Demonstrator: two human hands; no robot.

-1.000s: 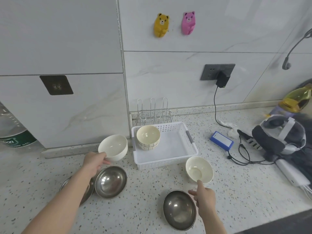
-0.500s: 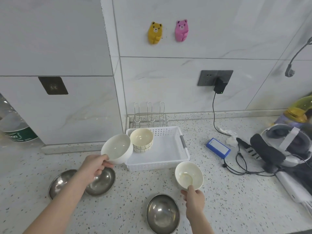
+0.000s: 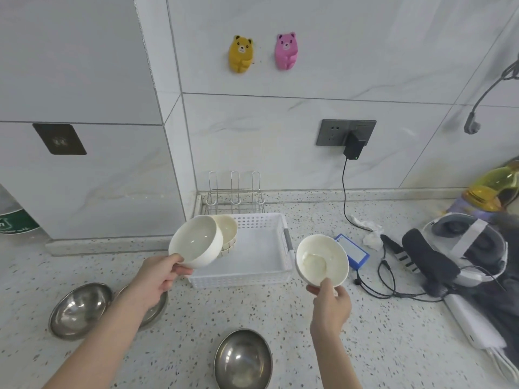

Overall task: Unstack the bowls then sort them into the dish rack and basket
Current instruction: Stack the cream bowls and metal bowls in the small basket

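Both hands (image 3: pixel 157 279) (image 3: pixel 331 301) hold tilted white bowls (image 3: pixel 195 241) (image 3: pixel 321 259).

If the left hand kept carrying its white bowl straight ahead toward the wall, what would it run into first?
Probably the cream bowl in the white basket: the left hand holds its white bowl just before it. Depth is uncertain.
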